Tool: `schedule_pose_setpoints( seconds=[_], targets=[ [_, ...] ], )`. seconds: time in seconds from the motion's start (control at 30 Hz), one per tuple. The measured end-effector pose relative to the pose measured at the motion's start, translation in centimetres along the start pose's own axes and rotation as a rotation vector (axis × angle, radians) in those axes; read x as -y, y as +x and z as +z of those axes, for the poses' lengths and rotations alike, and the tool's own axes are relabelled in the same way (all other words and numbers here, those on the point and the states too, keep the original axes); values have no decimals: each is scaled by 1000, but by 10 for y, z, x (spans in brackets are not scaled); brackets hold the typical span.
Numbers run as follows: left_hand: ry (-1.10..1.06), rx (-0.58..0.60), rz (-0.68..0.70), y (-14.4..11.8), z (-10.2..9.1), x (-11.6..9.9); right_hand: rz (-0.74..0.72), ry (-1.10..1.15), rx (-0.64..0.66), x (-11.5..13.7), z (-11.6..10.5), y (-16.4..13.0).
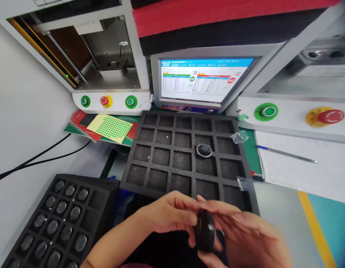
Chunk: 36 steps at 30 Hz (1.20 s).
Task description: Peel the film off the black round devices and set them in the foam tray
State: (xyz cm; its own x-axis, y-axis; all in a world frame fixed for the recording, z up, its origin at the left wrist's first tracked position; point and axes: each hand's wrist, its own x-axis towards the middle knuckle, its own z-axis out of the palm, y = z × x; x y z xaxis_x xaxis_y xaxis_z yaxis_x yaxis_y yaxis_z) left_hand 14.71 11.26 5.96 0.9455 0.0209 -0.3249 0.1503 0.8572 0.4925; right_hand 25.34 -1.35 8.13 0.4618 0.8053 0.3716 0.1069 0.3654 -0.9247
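Low in the head view, a round, glossy black device (206, 231), shaped like a watch case, is tilted on its edge between my two hands. My left hand (172, 213) pinches its left side with thumb and fingers. Around its top and right side curl the fingers of my right hand (245, 229), slightly blurred. Just beyond the hands lies a black foam tray (167, 173) with square pockets. A round watch case (204, 150) with a silver rim and dark face rests on its dividers.
A second foam tray (90, 217) at lower left holds several round pieces. Behind stand a test machine's screen (203, 80) and button panels (112, 104). A green-dot sticker sheet (109, 127) lies left; a pen (286, 154) and papers (300, 175) lie right. Clear plastic scraps (239, 137) touch the tray.
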Motion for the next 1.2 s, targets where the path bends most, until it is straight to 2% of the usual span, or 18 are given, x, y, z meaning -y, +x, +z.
schedule_pose_setpoints(
  seconds=[0.1, 0.23, 0.3, 0.43, 0.53, 0.63, 0.73, 0.8, 0.87, 0.97, 1.03, 1.1, 1.2],
  targets=[
    [137, -181, 218, -6, 12, -22, -114, -290, -21, -5, -7, 15],
    [579, -319, 377, -18, 25, -43, -321, -540, 128, -13, -11, 32],
    [809, -417, 488, -20, 30, -44, -376, -589, 170, -16, -12, 33],
    [1131, -551, 826, -16, 34, -36, -362, -655, 196, -23, -11, 23],
    [1263, -576, 922, -13, 34, -30, -461, -752, 208, -24, -8, 18],
    [1236, -578, 840, -15, 32, -34, -527, -828, 246, -21, -12, 29],
    [1109, -636, 640, -18, 23, -50, -554, -881, 282, -23, -28, 59],
    [998, -687, 515, -16, 13, -68, -441, -961, 240, -32, -44, 84],
    [905, -699, 435, -10, -2, -89, -248, -1053, 229, -47, -57, 106],
    [863, -655, 365, 5, -26, -117, -6, -1124, 332, -73, -68, 127],
    [873, -631, 331, 16, -39, -128, 58, -1130, 384, -85, -69, 132],
    [892, -624, 309, 25, -49, -135, 45, -1125, 393, -89, -68, 133],
    [946, -622, 257, 32, -57, -137, -79, -1111, 358, -85, -69, 129]
  ],
)
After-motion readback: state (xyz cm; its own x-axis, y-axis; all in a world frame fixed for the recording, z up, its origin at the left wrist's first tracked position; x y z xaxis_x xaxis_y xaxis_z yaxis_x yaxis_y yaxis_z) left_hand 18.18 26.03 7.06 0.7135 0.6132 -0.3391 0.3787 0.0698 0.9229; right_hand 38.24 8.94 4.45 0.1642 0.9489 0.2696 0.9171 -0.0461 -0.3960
